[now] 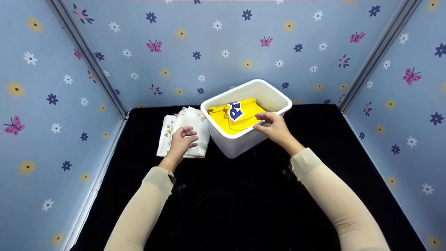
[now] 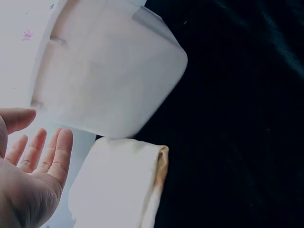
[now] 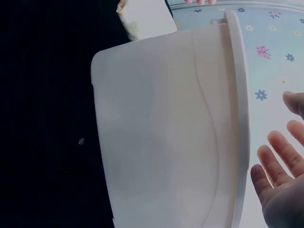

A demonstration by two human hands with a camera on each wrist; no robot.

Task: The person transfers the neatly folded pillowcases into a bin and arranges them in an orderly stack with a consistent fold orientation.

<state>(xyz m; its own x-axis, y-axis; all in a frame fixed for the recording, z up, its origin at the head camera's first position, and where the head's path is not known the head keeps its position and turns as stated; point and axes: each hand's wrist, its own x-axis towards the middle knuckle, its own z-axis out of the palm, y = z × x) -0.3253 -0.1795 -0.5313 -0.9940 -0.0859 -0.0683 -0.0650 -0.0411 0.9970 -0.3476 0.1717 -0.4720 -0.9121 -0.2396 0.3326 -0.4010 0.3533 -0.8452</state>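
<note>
A white plastic bin stands on the black cloth, turned at an angle. Inside it lies a bright yellow folded cloth with blue lettering. Against the bin's left side rests a stack of folded pale cloths, some with a small printed pattern. My left hand hovers over that stack, fingers loosely spread and holding nothing. At the bin's near right rim is my right hand, its thumb and fingers apart with nothing between them. In the right wrist view the right hand is beside the rim.
Black cloth covers the table surface. Blue panels with flowers and butterflies rise behind the bin and on both sides. Metal posts run along the panel corners.
</note>
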